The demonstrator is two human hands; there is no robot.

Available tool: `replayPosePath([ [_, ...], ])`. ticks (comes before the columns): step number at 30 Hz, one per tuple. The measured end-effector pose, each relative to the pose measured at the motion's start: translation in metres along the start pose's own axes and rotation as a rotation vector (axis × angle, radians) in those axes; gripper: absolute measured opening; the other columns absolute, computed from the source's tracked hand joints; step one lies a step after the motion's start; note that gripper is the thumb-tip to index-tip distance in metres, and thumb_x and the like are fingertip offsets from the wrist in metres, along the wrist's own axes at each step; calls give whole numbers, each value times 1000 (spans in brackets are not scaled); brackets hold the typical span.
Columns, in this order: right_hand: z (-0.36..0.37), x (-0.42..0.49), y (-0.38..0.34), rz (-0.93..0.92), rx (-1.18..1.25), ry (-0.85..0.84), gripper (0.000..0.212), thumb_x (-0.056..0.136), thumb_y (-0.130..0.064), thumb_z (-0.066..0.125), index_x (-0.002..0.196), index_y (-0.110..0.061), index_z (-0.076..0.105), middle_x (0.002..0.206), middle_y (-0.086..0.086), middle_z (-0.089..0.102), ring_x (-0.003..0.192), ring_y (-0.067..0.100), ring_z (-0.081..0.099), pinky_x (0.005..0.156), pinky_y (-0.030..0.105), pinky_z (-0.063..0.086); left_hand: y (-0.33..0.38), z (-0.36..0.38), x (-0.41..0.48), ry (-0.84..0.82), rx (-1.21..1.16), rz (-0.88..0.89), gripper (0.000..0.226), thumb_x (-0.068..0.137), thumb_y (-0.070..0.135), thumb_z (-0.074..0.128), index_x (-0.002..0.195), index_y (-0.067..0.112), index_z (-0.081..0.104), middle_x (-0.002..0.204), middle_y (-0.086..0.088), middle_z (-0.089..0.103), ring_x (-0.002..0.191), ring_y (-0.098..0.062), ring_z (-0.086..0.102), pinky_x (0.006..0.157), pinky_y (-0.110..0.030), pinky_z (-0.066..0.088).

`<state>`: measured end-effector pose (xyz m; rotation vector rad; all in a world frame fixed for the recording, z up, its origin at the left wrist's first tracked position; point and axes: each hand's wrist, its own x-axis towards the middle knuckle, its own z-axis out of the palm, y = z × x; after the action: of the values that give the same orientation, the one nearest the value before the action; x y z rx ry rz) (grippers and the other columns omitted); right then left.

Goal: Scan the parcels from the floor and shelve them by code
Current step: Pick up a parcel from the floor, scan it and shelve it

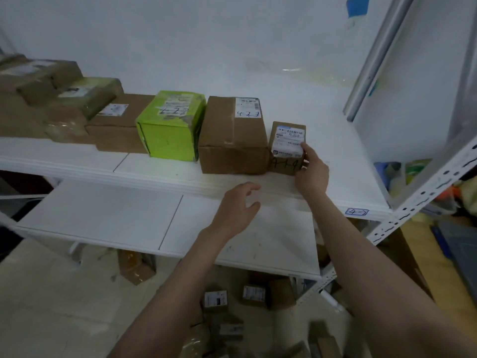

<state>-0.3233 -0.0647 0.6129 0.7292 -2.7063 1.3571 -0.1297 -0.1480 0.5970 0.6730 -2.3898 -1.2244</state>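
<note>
Gripping small parcel [287, 140] on shelf [343, 156], right hand [312, 174] fingers [308, 150] curled, left hand [237, 211] fingers [251, 187] loosely spread

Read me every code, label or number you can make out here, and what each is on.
"4-2": shelf tag.
"4-2-7", handwritten, seemingly: brown box.
Green box, small box held by right hand: handwritten codes unclear.
Printed shipping labels: too blurred.

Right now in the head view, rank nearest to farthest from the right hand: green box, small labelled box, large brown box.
1. small labelled box, held by the right hand, at the row's right end.
2. large brown box, next to it on the left.
3. green box, further left along the row.
</note>
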Motion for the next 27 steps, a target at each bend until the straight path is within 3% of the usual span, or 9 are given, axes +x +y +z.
replayPosePath([
  [3, 4, -1, 1, -1, 44, -52, 77, 89, 1, 48, 156, -30, 27, 135, 11, 61, 120, 32, 58, 98, 39, 49, -10, 0, -4, 21, -13, -14, 39, 95, 12, 64, 133, 15, 58, 136, -1, 58, 121, -14, 55, 102, -29, 47],
  [6, 9, -27, 3, 73, 106, 0, 86, 87, 11, 44, 159, -25, 13, 151, 8, 46, 131, 28, 50, 99, 27, 40, -20, 3, -9, 4, -11, -24, 38, 96, 13, 64, 133, 16, 58, 135, 0, 58, 119, -14, 55, 101, -31, 48],
  [8, 13, -53, 9, 106, 202, 132, 81, 88, 11, 45, 157, -23, 22, 150, 5, 47, 130, 22, 51, 99, 22, 39, -30, 10, -15, -35, 2, -47, 38, 96, 14, 63, 133, 15, 57, 135, 1, 57, 117, -13, 55, 99, -29, 47],
  [11, 19, -92, 32, 76, 237, 307, 62, 89, 5, 51, 146, -17, 41, 136, 1, 55, 122, 16, 54, 102, 28, 46, -50, 30, -28, -123, 46, -83, 37, 97, 15, 63, 133, 14, 56, 135, -2, 57, 114, -14, 55, 96, -24, 44],
  [15, 19, -138, 81, 26, 177, 416, 45, 86, 2, 55, 129, -11, 52, 116, -3, 54, 106, 16, 56, 87, 30, 51, -85, 70, -48, -325, 153, -183, 42, 99, 18, 61, 139, 12, 51, 140, -6, 53, 118, -19, 53, 97, -24, 41],
  [20, 13, -186, 164, 137, 36, 331, 32, 85, 1, 57, 115, -10, 56, 105, 5, 58, 93, 21, 57, 75, 39, 52, -119, 131, -73, -557, 264, -320, 41, 99, 21, 57, 139, 12, 50, 140, -6, 51, 124, -22, 52, 99, -30, 43],
  [24, 5, -222, 226, 402, -46, 178, 31, 89, -1, 60, 116, -16, 55, 115, 2, 59, 103, 19, 57, 86, 41, 55, -133, 177, -93, -623, 334, -369, 18, 94, 20, 58, 105, 6, 63, 118, -17, 65, 102, -28, 62, 81, -33, 49],
  [27, -7, -247, 270, 509, -84, 34, 33, 91, -3, 62, 121, -16, 54, 121, 1, 58, 108, 18, 58, 91, 38, 54, -140, 210, -114, -653, 343, -421, 25, 94, 18, 57, 117, 7, 58, 117, -13, 61, 99, -24, 57, 74, -32, 44],
])
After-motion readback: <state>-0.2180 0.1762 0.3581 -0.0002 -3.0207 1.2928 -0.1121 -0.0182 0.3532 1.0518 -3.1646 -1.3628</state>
